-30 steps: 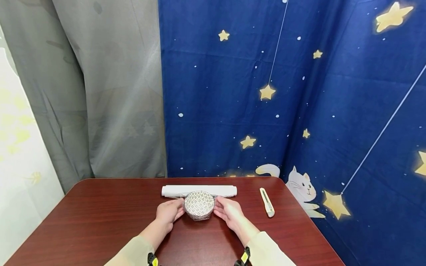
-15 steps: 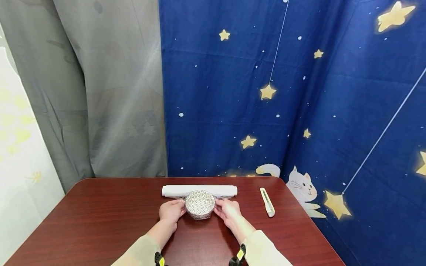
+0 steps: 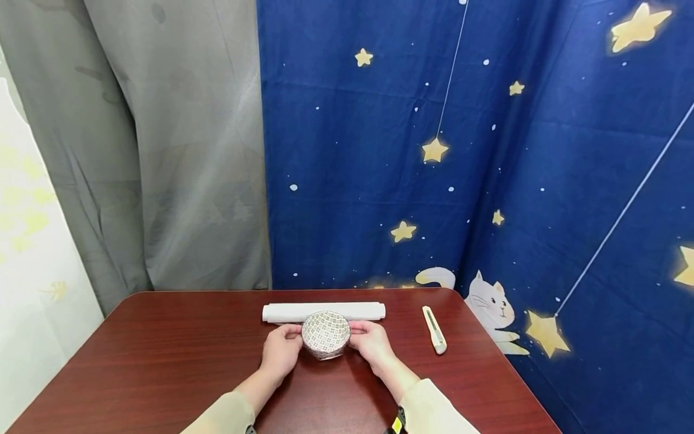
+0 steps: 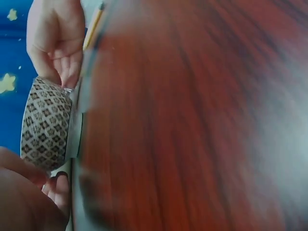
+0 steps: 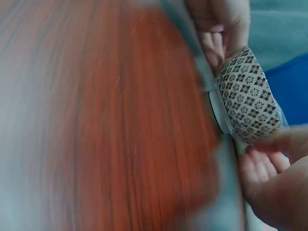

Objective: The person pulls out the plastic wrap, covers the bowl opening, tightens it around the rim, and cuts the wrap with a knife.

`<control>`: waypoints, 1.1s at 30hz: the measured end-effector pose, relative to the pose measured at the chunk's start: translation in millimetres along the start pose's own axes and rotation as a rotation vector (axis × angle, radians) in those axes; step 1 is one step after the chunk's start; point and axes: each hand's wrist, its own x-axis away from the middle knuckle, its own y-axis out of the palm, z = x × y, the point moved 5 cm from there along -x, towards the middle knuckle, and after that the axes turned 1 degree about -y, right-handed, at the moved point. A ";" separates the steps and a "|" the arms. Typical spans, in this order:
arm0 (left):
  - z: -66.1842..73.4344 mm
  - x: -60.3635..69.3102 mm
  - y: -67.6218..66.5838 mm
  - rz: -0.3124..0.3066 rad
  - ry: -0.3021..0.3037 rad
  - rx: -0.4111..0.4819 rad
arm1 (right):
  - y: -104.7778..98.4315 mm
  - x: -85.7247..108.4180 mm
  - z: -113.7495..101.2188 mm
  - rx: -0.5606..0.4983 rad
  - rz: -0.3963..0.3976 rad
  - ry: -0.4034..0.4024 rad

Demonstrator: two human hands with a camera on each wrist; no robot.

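A bowl (image 3: 325, 336) with a small dark flower-and-diamond print stands upright near the middle of the table, its patterned side showing in both wrist views. Clear plastic wrap (image 4: 68, 89) clings around it, with a shiny bit showing by its edge in the left wrist view. At the bowl's left side my left hand (image 3: 281, 351) pinches the wrap with thumb and fingers. My right hand (image 3: 373, 345) pinches it on the opposite side, thumb close to the rim in the right wrist view. The exact fingertip contact is partly hidden by the bowl and hands.
Just behind the bowl, a white roll (image 3: 293, 312) lies crosswise near the far edge of the brown table (image 3: 179, 355). A pale utility knife (image 3: 435, 330) rests to the right. Grey and blue star-printed curtains (image 3: 358, 181) hang behind the table.
The clear wrap spread at the bowl's sides shows less than before. Both hands have shifted slightly, their fingers staying close to the bowl. The roll and knife stay put.
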 end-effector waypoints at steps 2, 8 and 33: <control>2.8 1.4 -1.1 -0.038 0.040 -0.039 | 1.3 2.0 -6.6 0.138 -0.066 -0.062; 5.3 4.9 3.6 -0.146 0.096 -0.026 | 7.1 8.0 -14.8 0.415 -0.189 -0.206; 7.7 12.9 10.2 -0.052 0.263 -0.273 | 6.2 8.3 -16.6 0.658 -0.066 -0.262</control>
